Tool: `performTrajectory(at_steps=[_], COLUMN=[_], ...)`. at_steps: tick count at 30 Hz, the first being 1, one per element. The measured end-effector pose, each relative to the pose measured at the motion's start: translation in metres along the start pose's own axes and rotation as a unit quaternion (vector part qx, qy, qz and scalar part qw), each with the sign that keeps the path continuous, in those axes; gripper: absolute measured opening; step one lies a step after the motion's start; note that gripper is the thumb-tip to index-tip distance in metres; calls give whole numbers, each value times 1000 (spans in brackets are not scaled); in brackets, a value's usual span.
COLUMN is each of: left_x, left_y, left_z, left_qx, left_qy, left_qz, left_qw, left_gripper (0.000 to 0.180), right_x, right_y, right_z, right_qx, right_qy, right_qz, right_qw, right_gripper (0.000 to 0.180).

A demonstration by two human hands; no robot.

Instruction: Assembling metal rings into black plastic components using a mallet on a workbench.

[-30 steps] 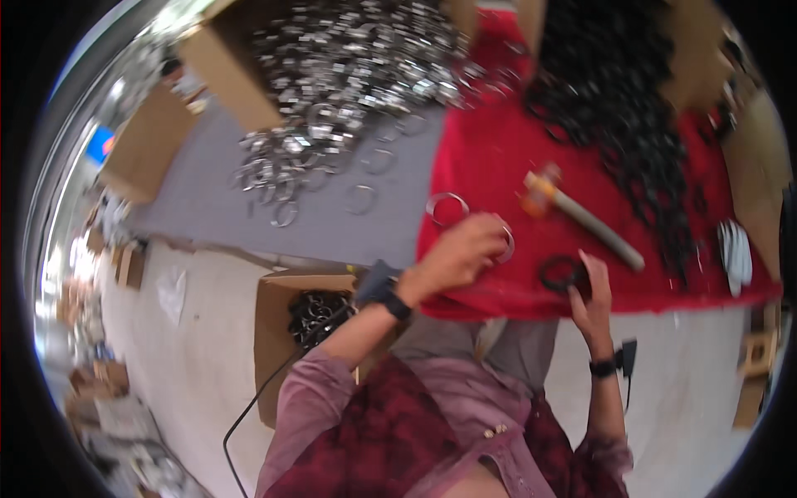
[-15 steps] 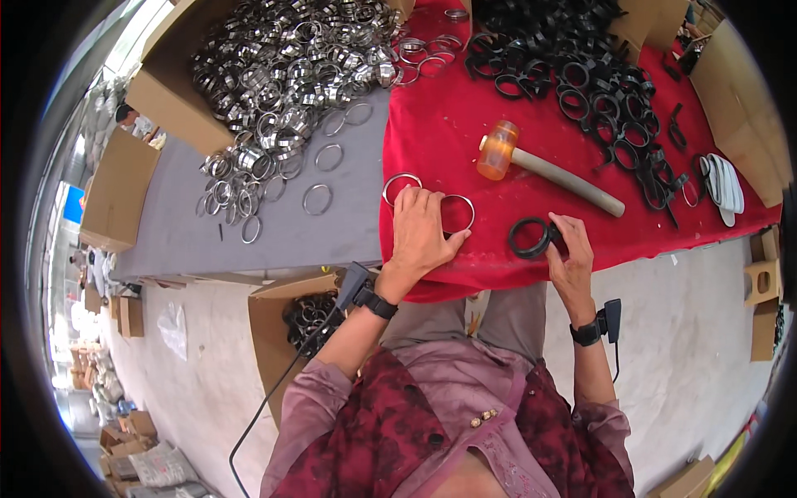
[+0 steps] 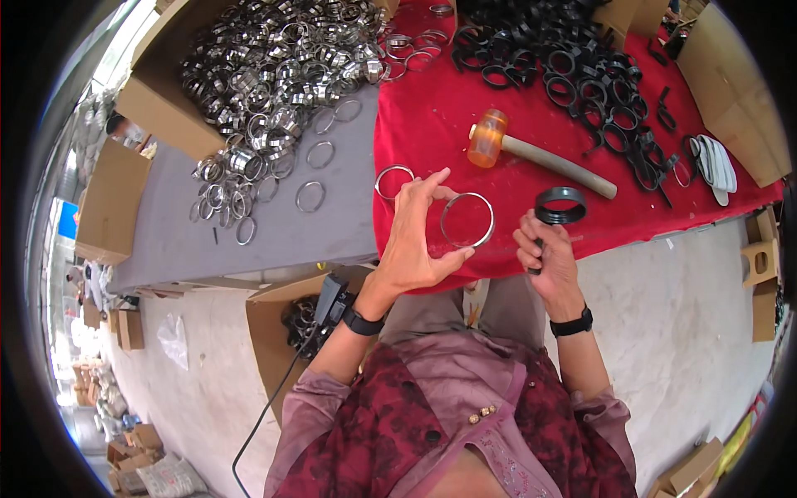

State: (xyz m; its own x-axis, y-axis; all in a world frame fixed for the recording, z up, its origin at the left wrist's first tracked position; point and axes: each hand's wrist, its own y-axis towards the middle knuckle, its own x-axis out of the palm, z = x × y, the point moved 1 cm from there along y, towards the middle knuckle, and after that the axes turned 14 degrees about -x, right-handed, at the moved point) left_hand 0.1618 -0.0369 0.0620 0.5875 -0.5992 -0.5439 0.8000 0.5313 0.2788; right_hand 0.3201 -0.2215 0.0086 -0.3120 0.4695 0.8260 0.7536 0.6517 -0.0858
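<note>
My left hand (image 3: 413,241) pinches a thin silver metal ring (image 3: 492,222) by its edge, thumb below and fingers above, tilted up off the red cloth. In my right hand (image 3: 550,261) is a black plastic ring (image 3: 562,217) with a short stem; the fingers wrap round the stem and the ring stands above the fist. The two rings are apart. Beside the fingers of my left hand, another silver metal ring (image 3: 378,182) lies on the red cloth. Beyond both hands rests a mallet (image 3: 488,141) with an orange head and wooden handle.
A heap of silver rings (image 3: 274,75) spills from a cardboard box (image 3: 170,116) onto the grey cloth (image 3: 340,224). Black plastic rings (image 3: 573,79) are piled at the back right. A folded white cloth strip (image 3: 715,168) lies near the right edge. An open box (image 3: 264,319) stands below the table.
My left hand has lifted the silver ring off the cloth. My right hand has raised and turned the black ring, now gripping its stem. The view has shifted slightly.
</note>
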Motion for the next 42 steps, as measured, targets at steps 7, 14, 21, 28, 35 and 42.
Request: performTrajectory(at_steps=[7,14,21,28,35,42], left_x=[-13,-17,-17,22,47,48], left_y=[-7,-8,-5,-42,-51,-54], left_z=[12,14,12,-13,-16,-27], left_qx=[128,140,167,-112,-212,-177], left_qy=[68,105,141,-359,-442,-388], left_qz=[-135,-163,-194,-111,-151,-115], left_qw=[980,971,956,920,859,897], left_gripper=[109,112,110,102,84,74], right_x=[27,28,34,17,7,12], right_y=[-10,-18,-20,-30,-37,-46], right_z=[12,18,20,36,44,43], right_qx=[90,143,149,54,-137,-86], right_qy=[-86,-50,-104,-76,-273,-288], right_qz=[-96,-91,-87,-84,-200,-224], right_qw=[987,984,979,992,931,927], right_gripper=[20,18,16,10,15,17])
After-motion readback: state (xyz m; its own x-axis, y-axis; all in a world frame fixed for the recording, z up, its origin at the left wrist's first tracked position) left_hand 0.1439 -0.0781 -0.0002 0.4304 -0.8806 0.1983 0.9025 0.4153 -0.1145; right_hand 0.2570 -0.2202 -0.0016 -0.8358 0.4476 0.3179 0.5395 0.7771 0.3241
